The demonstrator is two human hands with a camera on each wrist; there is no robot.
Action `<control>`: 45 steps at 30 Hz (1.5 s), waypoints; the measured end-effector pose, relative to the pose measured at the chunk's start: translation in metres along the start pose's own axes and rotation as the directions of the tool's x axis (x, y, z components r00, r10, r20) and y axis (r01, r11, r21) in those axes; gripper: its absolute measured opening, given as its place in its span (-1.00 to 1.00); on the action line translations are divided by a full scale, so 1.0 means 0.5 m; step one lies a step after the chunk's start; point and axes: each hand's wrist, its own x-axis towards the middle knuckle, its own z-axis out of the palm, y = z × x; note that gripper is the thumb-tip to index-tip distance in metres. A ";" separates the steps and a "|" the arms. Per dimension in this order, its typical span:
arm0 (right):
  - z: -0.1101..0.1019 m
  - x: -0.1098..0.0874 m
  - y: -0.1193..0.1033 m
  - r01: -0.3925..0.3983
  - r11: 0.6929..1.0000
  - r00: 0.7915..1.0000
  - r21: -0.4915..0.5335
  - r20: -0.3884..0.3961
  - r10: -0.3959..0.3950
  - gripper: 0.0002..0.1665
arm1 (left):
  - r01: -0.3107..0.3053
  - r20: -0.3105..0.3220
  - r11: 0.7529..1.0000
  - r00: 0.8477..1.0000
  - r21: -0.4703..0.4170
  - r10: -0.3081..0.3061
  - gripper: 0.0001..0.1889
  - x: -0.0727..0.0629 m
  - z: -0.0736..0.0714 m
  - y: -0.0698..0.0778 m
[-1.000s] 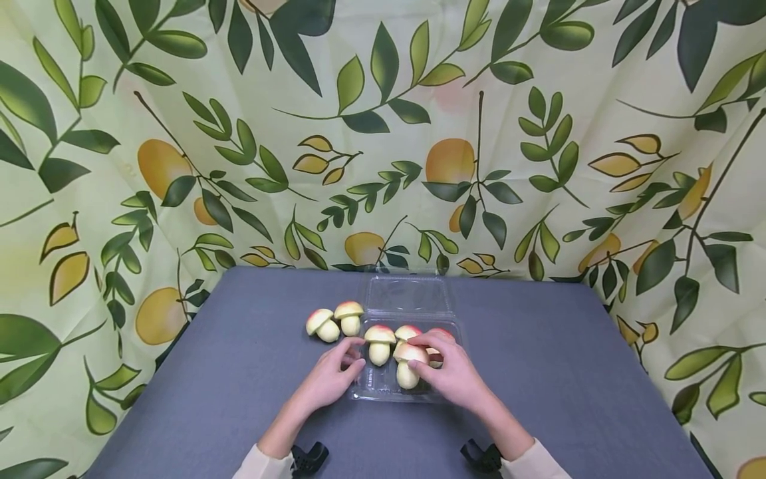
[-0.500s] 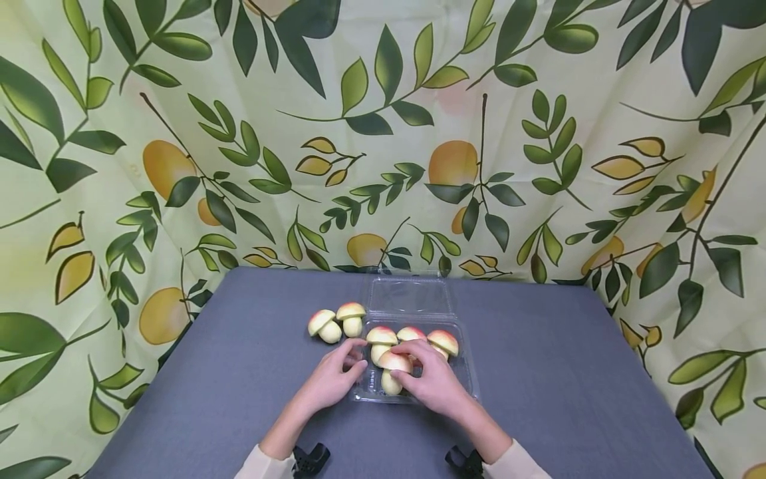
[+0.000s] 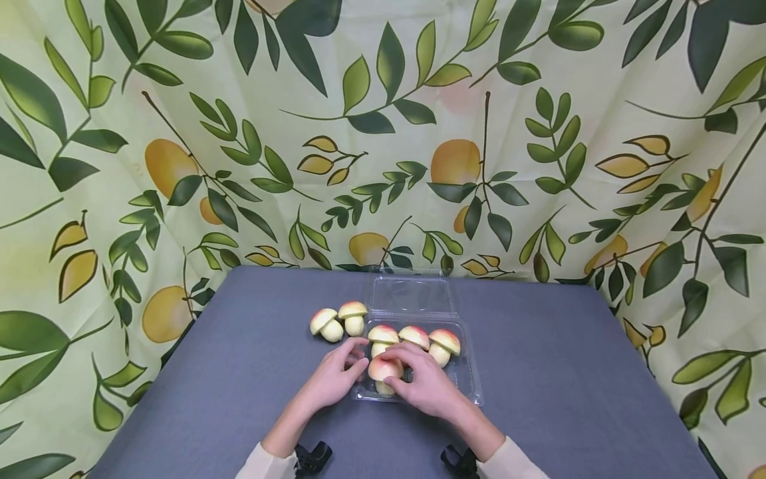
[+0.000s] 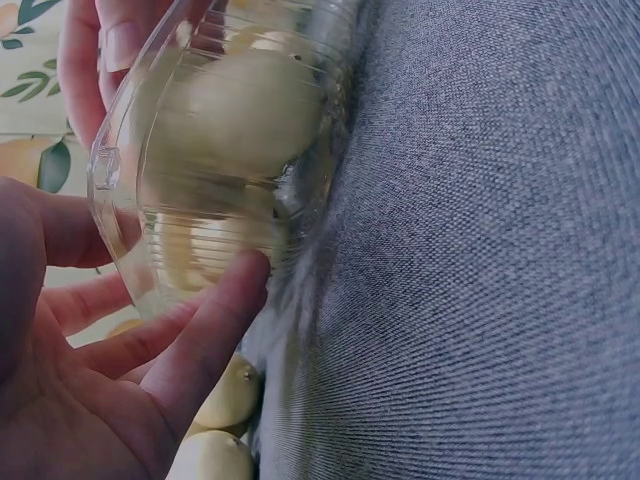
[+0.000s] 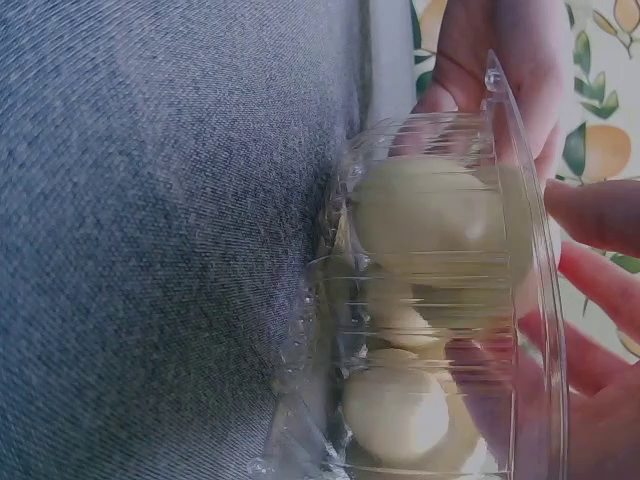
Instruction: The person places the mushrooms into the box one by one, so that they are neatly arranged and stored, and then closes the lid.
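Observation:
My right hand [image 3: 421, 380] pinches a toy mushroom [image 3: 383, 370] with a cream stem and a red-tinged cap, in the front left of a clear plastic container [image 3: 473, 372]. Behind it in the container, a row of similar mushrooms holds the left [image 3: 383, 332], middle [image 3: 414, 334] and right [image 3: 444, 342] places. My left hand [image 3: 329, 379] holds the container's left side, fingertips against the ribbed wall in the left wrist view. Through that wall the mushroom's pale rounded body [image 4: 255, 115] shows. In the right wrist view, the right hand [image 5: 600, 400] reaches over the rim.
Two more mushrooms lie on the grey cloth left of the container, one tilted [image 3: 326, 324] and one upright [image 3: 353, 318]. The container's clear lid [image 3: 413, 296] is folded back flat behind it. A leaf-and-fruit patterned curtain [image 3: 395, 146] rises at the table's back edge.
My right hand has carried the mushroom leftward and toward the near left of the container, and its cap has tipped toward me. The left hand has stayed at the container's side.

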 end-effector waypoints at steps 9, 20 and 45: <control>-0.005 -0.003 0.001 -0.011 0.999 1.000 0.050 0.009 0.010 -0.64 | -0.015 -0.007 1.000 1.000 0.004 0.015 -0.66 0.001 0.001 -0.002; -0.062 -0.022 -0.003 -0.042 0.999 0.999 0.035 -0.027 0.043 -0.68 | -0.019 -0.011 0.999 1.000 -0.030 0.019 -0.65 0.000 0.001 -0.001; -0.176 -0.084 0.038 -0.173 0.981 0.961 -0.088 -0.233 0.149 -0.66 | -0.010 -0.013 1.000 1.000 -0.022 0.010 -0.65 0.000 0.003 0.000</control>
